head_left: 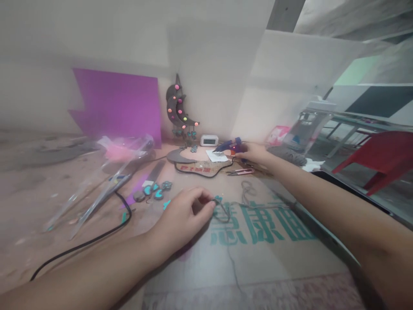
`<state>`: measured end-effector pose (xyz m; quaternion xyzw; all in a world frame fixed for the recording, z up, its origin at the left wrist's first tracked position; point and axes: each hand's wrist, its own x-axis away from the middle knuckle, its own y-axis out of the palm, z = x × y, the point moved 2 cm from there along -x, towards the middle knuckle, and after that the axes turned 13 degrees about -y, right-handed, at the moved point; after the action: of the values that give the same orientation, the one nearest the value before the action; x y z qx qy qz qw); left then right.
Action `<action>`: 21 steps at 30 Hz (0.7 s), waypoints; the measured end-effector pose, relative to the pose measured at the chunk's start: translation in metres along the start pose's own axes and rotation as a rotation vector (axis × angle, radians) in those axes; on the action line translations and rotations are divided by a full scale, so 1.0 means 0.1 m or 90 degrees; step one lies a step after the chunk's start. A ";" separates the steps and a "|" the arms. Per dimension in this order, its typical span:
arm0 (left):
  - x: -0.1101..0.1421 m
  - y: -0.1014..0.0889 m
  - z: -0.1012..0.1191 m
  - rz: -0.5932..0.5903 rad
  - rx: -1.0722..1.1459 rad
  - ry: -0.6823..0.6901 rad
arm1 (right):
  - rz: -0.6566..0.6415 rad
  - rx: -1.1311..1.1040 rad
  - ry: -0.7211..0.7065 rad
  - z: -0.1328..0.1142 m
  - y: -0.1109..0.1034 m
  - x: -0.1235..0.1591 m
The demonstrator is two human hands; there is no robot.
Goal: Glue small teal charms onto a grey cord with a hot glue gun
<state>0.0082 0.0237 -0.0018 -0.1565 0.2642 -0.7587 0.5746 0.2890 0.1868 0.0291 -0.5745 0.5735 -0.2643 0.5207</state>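
My left hand (pixel 189 215) is over the table, thumb and forefinger pinched on a thin grey cord (pixel 226 213). The cord hangs in a small loop from the fingertips, and more of it lies looped to the right. Farther back, my right hand (pixel 253 154) is closed around the handle end of a blue hot glue gun (pixel 226 146). The gun's nozzle points left over a small white card (pixel 217 156). To its left a grey crescent piece (pixel 177 156) lies flat. Small grey and turquoise heart and flower pieces (pixel 158 192) lie left of my left hand.
A decorated grey moon hanging (pixel 179 107) leans on the wall near a purple sheet (pixel 122 107). Behind the glue gun stands a white digital clock (pixel 209 140). Thread snips (pixel 241 172) lie in front. Plastic bags (pixel 125 150) and a black cable (pixel 87 245) occupy the left.
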 end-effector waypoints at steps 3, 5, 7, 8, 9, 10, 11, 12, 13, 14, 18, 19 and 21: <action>0.00 0.01 0.01 -0.003 0.006 0.001 | 0.015 0.008 0.021 -0.04 0.13 -0.04; 0.00 0.01 0.02 -0.002 0.004 0.001 | 0.039 -0.002 0.027 -0.06 0.18 -0.04; 0.00 0.01 0.02 -0.004 0.001 0.000 | 0.072 -0.016 0.031 -0.08 0.16 -0.04; 0.00 0.01 0.03 -0.003 0.004 0.002 | 0.088 -0.025 0.029 -0.10 0.13 -0.04; 0.00 0.01 0.03 -0.004 0.004 0.005 | 0.102 -0.036 0.024 -0.11 0.09 -0.03; 0.00 0.01 0.03 -0.002 0.001 0.008 | 0.114 -0.049 0.014 -0.13 0.03 -0.02; 0.00 0.01 0.03 -0.001 0.000 0.013 | 0.125 -0.065 0.001 -0.16 -0.02 0.00; 0.00 0.01 0.03 0.003 0.000 0.016 | 0.136 -0.081 -0.011 -0.19 -0.08 0.03; 0.00 0.00 0.03 0.007 -0.002 0.019 | 0.149 -0.096 -0.019 -0.22 -0.14 0.07; 0.00 0.00 0.03 0.010 -0.003 0.020 | 0.162 -0.109 -0.025 -0.26 -0.19 0.13; 0.00 -0.01 0.04 0.014 -0.016 0.016 | 0.215 -0.187 -0.061 -0.47 -0.32 0.52; 0.01 -0.01 0.04 0.014 -0.018 0.015 | 0.243 -0.280 -0.089 -0.53 -0.33 0.65; 0.01 -0.01 0.05 0.018 -0.019 0.016 | 0.248 -0.377 -0.109 -0.63 -0.33 0.93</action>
<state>0.0096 0.0219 0.0033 -0.1514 0.2848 -0.7485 0.5793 0.2637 0.0747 0.0516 -0.6004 0.6782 0.0664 0.4184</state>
